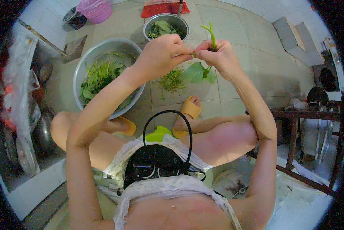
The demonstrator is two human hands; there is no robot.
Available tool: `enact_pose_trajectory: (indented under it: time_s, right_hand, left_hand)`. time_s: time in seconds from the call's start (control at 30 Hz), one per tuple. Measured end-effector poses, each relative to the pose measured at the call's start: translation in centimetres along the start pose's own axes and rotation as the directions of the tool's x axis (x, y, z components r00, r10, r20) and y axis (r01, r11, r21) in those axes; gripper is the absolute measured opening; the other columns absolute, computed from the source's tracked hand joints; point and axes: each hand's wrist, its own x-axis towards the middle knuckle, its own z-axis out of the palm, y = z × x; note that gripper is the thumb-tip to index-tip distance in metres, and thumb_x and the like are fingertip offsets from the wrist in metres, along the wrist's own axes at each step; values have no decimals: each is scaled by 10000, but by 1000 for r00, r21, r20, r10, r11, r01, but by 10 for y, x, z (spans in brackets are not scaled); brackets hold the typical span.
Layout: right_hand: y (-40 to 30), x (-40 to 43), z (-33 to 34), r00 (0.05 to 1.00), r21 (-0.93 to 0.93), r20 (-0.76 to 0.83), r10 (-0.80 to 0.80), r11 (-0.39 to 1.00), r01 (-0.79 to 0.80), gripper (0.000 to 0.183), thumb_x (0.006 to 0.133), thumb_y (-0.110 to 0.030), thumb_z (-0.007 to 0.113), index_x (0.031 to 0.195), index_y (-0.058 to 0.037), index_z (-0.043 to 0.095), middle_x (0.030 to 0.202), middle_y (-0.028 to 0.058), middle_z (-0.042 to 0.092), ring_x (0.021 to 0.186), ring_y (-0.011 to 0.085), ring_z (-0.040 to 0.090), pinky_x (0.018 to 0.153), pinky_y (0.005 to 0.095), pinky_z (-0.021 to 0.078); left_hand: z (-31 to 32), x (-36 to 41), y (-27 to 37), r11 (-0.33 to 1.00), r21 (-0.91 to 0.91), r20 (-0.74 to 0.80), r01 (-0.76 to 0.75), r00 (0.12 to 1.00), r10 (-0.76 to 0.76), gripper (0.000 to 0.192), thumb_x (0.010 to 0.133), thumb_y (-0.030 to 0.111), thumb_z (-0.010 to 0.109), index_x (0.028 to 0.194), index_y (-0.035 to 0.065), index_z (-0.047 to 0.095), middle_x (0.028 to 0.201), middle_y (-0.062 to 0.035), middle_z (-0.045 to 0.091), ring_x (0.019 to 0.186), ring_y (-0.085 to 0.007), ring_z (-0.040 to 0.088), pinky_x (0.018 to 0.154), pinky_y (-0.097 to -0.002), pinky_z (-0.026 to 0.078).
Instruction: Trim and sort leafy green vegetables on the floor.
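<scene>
My right hand grips a leafy green stem; its cut-looking end points up and broad green leaves hang below the hand. The fingertips of my left hand pinch a thin bit of the plant against my right fingertips. A large metal basin on the floor at left holds green stems and leaves. Beyond my hands, a smaller metal pot holds more leaves. A small heap of thin green scraps lies on the tiles below my hands.
A pink basket and a black bag are at the far left, near a long-handled dustpan. A red broom head lies beyond the pot. At right stands a dark rack; low tiled steps are further back.
</scene>
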Motion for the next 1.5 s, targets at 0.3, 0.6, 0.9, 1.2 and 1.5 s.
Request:
enact_pose_trajectory:
  time_s: [0.3, 0.6, 0.9, 1.2, 1.5]
  right_hand:
    - [-3, -1, 0, 986, 320, 104, 129, 934, -156, 29, 695, -41, 564, 695, -14, 573, 607, -1, 502, 437, 36, 343, 381, 172, 223]
    - [-2, 1, -3, 980, 235, 116, 164, 954, -187, 79, 699, -112, 589, 715, -36, 602, 595, -19, 512, 440, 28, 354, 379, 173, 241]
    - [-1, 5, 0, 996, 1, -9, 92, 996, -92, 116, 711, -131, 606, 756, -25, 611, 635, -12, 564, 435, 15, 368, 367, 174, 246]
    - [27, 9, -10, 995, -176, -21, 99, 979, -101, 94, 700, -123, 588, 720, -46, 638, 618, -25, 574, 414, 6, 341, 370, 170, 238]
    - [65, 22, -14, 968, -224, -40, 249, 942, -251, 115, 685, -154, 608, 740, -57, 637, 584, -42, 530, 409, 22, 314, 374, 186, 236]
  left_hand:
    - [-3, -4, 8, 851, -420, 136, 315, 949, -284, 153, 702, 143, 627, 814, 40, 627, 669, -92, 604, 581, -152, 583, 542, -250, 443]
    - [8, -9, 8, 390, -781, 291, 488, 837, -463, 154, 758, 95, 594, 831, -39, 605, 710, -47, 612, 644, -77, 568, 585, -191, 464]
    - [17, -8, 10, 37, -862, 361, 505, 664, -655, 193, 773, 135, 585, 890, -17, 580, 832, -91, 596, 748, -148, 598, 677, -248, 499]
    - [-2, -19, -35, -160, -924, 346, 347, 582, -736, 211, 820, 192, 516, 962, 39, 545, 920, -66, 567, 893, -162, 555, 729, -258, 468]
    - [-74, -18, -90, -110, -967, 219, 231, 523, -824, 196, 809, 165, 523, 957, 37, 517, 927, -92, 557, 857, -159, 559, 582, -190, 475]
